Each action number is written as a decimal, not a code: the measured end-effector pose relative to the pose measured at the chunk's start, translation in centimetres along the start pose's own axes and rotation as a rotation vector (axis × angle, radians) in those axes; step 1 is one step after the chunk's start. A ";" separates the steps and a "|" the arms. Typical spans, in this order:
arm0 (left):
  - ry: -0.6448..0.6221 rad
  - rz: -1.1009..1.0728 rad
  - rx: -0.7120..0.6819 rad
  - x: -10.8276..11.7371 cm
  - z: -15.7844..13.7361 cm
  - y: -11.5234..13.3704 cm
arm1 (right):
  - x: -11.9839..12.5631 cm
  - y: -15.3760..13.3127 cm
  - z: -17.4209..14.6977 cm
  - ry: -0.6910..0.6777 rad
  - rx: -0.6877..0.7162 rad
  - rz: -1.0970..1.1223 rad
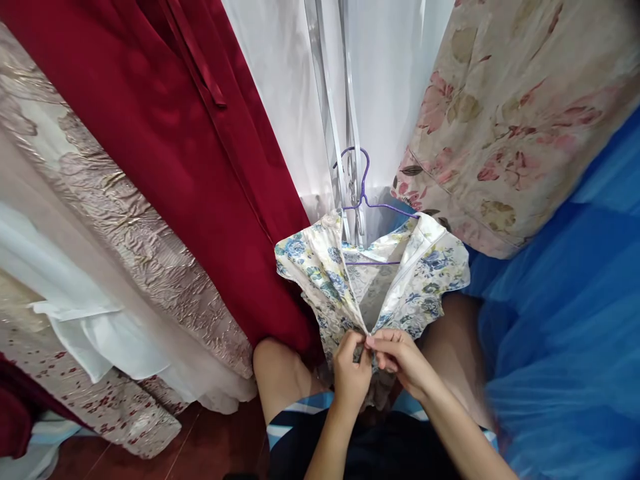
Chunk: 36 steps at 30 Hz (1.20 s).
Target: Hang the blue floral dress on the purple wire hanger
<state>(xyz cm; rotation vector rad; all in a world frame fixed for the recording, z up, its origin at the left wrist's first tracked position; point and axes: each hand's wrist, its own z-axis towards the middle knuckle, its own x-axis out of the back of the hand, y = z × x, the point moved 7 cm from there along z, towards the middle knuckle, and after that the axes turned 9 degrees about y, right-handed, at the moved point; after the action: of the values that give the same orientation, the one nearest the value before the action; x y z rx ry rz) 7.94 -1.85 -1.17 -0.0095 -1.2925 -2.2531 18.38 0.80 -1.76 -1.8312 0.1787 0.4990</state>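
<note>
A white dress (330, 273) with a blue and yellow floral print hangs on a purple hanger (365, 180). Its V-shaped opening narrows down to my fingertips. My left hand (351, 370) is closed in a pinch on the fabric at the bottom of that opening. Right beside it, my right hand (403, 360) pinches the same spot between thumb and forefinger, where a zipper seems to run. The small piece between the fingertips is hidden. The lower part of the dress falls over my lap, behind the hands.
A dark red garment (200, 173) and a textured pink one (135, 207) hang on the left. White fabric (280, 73) with thin ribbons hangs behind the hanger. To the right are a beige floral garment (500, 133) and blue tulle (560, 333). Reddish floor (215, 443) shows below.
</note>
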 end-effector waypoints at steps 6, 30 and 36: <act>-0.287 0.283 -0.127 -0.5 0.7 1.6 | -1.9 -11.1 2.0 0.011 0.249 -0.006; -0.074 0.227 -0.668 2.3 19.4 17.2 | -4.7 -20.5 2.9 0.090 0.609 -0.209; 0.332 0.118 -0.527 8.9 22.6 15.2 | -3.1 -16.7 4.9 0.121 0.609 -0.315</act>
<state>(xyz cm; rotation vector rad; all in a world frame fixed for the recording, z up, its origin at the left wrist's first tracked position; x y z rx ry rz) 1.51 6.34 25.51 0.0907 -0.4978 -2.3049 20.54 10.36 13.00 -1.2583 0.1048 0.0894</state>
